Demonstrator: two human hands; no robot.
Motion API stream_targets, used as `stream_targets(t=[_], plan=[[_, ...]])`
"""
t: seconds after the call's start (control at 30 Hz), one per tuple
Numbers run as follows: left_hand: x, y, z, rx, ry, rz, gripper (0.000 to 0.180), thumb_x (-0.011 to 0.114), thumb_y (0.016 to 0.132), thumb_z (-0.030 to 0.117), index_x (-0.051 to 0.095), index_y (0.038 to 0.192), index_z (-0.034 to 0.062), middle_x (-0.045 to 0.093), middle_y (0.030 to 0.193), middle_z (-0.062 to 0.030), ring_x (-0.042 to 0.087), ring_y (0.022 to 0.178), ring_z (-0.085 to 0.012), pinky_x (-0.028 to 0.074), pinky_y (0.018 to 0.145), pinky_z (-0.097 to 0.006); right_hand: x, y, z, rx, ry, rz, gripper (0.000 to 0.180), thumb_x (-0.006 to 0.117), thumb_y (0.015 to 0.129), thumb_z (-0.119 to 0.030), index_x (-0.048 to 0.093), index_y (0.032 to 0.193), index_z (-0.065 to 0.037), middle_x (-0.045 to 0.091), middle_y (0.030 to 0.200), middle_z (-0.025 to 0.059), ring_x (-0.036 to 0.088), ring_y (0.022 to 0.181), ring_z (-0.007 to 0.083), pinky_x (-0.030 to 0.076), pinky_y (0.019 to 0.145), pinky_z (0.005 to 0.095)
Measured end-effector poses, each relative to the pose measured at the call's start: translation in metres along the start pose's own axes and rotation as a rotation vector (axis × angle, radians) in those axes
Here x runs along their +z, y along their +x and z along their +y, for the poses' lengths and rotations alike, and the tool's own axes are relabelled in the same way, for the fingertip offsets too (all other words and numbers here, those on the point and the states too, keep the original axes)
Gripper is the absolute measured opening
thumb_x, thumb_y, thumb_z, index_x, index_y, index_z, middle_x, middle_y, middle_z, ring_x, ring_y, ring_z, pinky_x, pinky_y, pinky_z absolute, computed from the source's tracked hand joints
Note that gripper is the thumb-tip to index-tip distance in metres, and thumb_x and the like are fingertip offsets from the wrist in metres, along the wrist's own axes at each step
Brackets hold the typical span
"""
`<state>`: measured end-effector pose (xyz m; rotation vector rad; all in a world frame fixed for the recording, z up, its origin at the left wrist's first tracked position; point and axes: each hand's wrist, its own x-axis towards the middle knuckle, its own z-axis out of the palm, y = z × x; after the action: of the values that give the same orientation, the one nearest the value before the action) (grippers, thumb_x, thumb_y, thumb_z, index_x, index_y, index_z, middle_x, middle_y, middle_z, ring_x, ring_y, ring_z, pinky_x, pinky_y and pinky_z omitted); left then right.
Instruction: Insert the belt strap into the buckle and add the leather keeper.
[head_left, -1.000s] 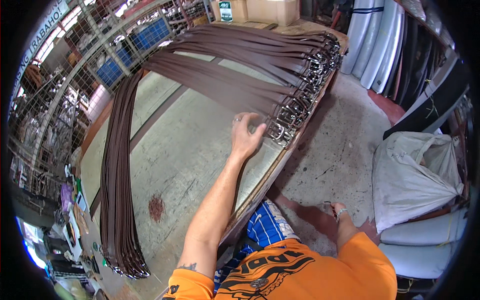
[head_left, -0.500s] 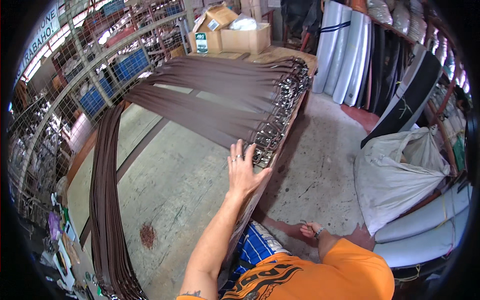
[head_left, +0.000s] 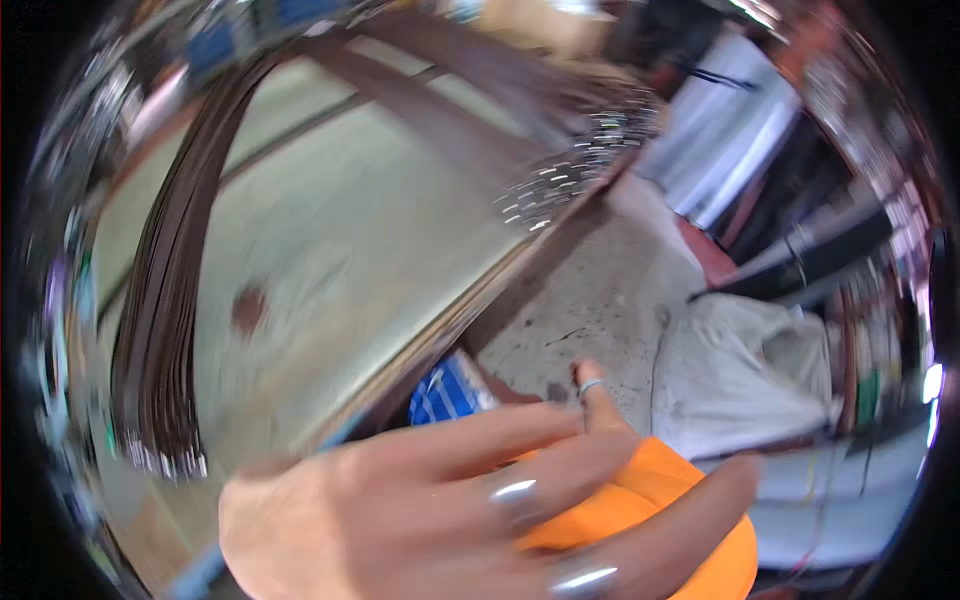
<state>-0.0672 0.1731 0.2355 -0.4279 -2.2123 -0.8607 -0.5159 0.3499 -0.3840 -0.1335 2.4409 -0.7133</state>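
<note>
Large and blurred, my left hand (head_left: 430, 510) is raised close in front of me. Its fingers, two of them with rings, stretch apart and hold nothing. Beyond it, a fan of brown belts (head_left: 440, 105) lies on the table (head_left: 330, 230), their shiny metal buckles (head_left: 560, 185) gathered along the right edge. Another long bundle of brown belts (head_left: 165, 290) runs down the table's left side. My right hand (head_left: 585, 374), with a band at the wrist, hangs beside my body above the floor. It is too small and blurred to make out its fingers.
Right of the table is a stained concrete floor (head_left: 570, 290). A white sack (head_left: 740, 370) stands there, with wrapped rolls (head_left: 800, 500) below it. Silvery rolls (head_left: 715, 130) lean at the back right. A cardboard box (head_left: 540, 25) sits at the table's far end.
My left hand has left the belt buckles and come up close in front of me. The whole view has shifted and blurred. My right hand stays low at my side.
</note>
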Motion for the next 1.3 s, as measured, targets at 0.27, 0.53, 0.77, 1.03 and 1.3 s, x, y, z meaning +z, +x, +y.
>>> stream_targets(t=[0.27, 0.53, 0.77, 1.03, 1.3], plan=[[-0.052, -0.123, 0.047, -0.3, 0.271, 0.397, 0.044, 0.087, 0.079, 0.031, 0.073, 0.109, 0.0019, 0.07, 0.113, -0.0176, 0.072, 0.09, -0.0298, 0.06, 0.082, -0.033, -0.132, -0.064, -0.195, -0.734, 0.931, 0.296, 0.013, 0.064, 0.096, -0.014, 0.068, 0.087, -0.005, 0.068, 0.078, 0.005, 0.061, 0.065, 0.0131, 0.048, 0.059, 0.0268], [-0.069, -0.155, 0.039, -0.2, 0.292, 0.353, 0.034, 0.082, 0.082, 0.03, 0.074, 0.097, 0.0008, 0.074, 0.102, -0.0173, 0.074, 0.085, -0.0303, 0.061, 0.077, -0.036, -0.087, -0.237, -0.361, -1.103, 1.065, 0.058, 0.017, 0.061, 0.102, -0.012, 0.06, 0.115, 0.0, 0.07, 0.11, 0.0137, 0.068, 0.1, 0.0231, 0.055, 0.094, 0.0372], [-0.116, -0.157, 0.059, -0.679, 0.725, 0.322, 0.039, 0.068, 0.086, 0.008, 0.068, 0.124, -0.0047, 0.075, 0.107, -0.0179, 0.075, 0.083, -0.0253, 0.059, 0.073, -0.037, 0.005, -0.275, -0.394, -1.22, 0.92, -0.248, 0.016, 0.058, 0.105, -0.009, 0.06, 0.115, 0.003, 0.07, 0.109, 0.0142, 0.068, 0.101, 0.0208, 0.056, 0.097, 0.036], [-0.183, -0.33, -0.019, -1.617, 1.519, 0.245, 0.042, 0.068, 0.095, 0.039, 0.067, 0.117, 0.0026, 0.07, 0.098, -0.0208, 0.067, 0.101, -0.0385, 0.052, 0.09, -0.048, 0.032, -0.27, -0.386, -1.139, 0.878, -0.246, 0.017, 0.057, 0.106, -0.013, 0.06, 0.113, 0.002, 0.069, 0.108, 0.0128, 0.068, 0.1, 0.0182, 0.056, 0.092, 0.0342], [-0.171, -0.335, -0.039, -1.472, 1.562, 0.573, 0.041, 0.076, 0.088, 0.037, 0.069, 0.107, 0.0013, 0.068, 0.102, -0.0226, 0.066, 0.099, -0.0382, 0.052, 0.087, -0.046, 0.027, -0.271, -0.386, -1.096, 0.845, -0.213, 0.016, 0.057, 0.106, -0.012, 0.06, 0.113, 0.001, 0.068, 0.106, 0.0104, 0.066, 0.096, 0.017, 0.055, 0.088, 0.0318]])
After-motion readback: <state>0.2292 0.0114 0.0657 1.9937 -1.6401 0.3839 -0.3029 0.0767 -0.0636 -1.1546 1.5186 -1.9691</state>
